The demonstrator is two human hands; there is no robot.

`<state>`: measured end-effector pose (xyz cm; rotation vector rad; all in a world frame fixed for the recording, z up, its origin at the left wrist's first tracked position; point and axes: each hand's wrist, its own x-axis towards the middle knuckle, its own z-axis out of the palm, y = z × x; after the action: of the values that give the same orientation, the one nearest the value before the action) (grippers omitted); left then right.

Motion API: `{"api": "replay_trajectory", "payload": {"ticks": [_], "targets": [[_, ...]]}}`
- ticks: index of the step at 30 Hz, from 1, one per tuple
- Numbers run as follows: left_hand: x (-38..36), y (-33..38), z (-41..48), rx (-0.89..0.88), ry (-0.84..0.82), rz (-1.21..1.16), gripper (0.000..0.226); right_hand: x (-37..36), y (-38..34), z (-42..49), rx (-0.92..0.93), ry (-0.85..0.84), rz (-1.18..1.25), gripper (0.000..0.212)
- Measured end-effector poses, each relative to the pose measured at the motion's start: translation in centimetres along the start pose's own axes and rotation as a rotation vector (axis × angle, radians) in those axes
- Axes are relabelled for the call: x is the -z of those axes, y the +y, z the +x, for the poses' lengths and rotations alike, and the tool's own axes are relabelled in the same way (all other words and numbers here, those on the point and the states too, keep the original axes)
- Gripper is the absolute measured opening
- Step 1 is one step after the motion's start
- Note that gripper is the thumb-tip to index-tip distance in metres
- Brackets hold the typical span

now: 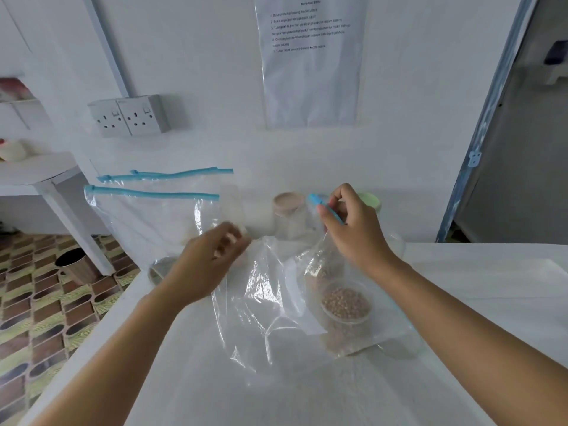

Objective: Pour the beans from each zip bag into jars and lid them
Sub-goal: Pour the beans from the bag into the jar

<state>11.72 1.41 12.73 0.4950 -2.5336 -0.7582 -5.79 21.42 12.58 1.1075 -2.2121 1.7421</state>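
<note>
A clear zip bag (276,290) with a blue zip strip (316,200) hangs crumpled over the white table (476,290). My right hand (353,232) pinches the strip and lifts that end. Brown beans (327,269) lie in the bag's lower fold, right above an open clear jar (345,302) that holds brown beans. My left hand (212,262) is blurred, with curled fingers at the bag's left edge, where the film rises to them. A beige-lidded jar (289,204) and a green-lidded jar (370,199) stand behind, the green one partly hidden by my right hand.
Empty zip bags (147,216) with blue strips lean on the wall at the back left. A round rim (158,270) shows by the table's left edge under my left forearm. A bin (76,265) stands on the tiled floor. A double socket (129,116) is on the wall.
</note>
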Motion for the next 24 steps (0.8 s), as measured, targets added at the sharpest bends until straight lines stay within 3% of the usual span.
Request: {"api": "replay_trajectory", "payload": {"ticks": [3, 7, 11, 13, 16, 18, 24], "targets": [[-1.4, 2.9, 1.4, -0.167, -0.032, -0.113, 0.028, 0.6, -0.4, -0.6, -0.009, -0.109, 0.101, 0.021], [-3.5, 6.4, 2.7, -0.226, -0.205, -0.217, 0.028, 2.9, -0.7, -1.4, -0.021, -0.275, 0.226, 0.020], [-4.9, 9.1, 3.8, -0.283, -0.200, -0.400, 0.021, 6.9, -0.2, -1.9, -0.114, -0.334, 0.352, 0.040], [-5.6, 10.6, 4.0, -0.261, -0.168, -0.470, 0.023, 9.3, 0.6, -2.2, -0.200, -0.404, 0.312, 0.046], [-6.4, 12.4, 4.3, -0.208, -0.093, -0.575, 0.023, 12.6, 2.3, -3.0, -0.265, -0.583, 0.134, 0.030], [-7.0, 12.8, 4.4, -0.161, -0.023, -0.636, 0.023, 14.6, 3.7, -3.5, -0.292, -0.574, 0.063, 0.020], [-9.9, 12.6, 4.1, 0.000, 0.017, -0.732, 0.023, 20.2, 6.5, -3.9, -0.382, -0.291, 0.140, 0.032]]}}
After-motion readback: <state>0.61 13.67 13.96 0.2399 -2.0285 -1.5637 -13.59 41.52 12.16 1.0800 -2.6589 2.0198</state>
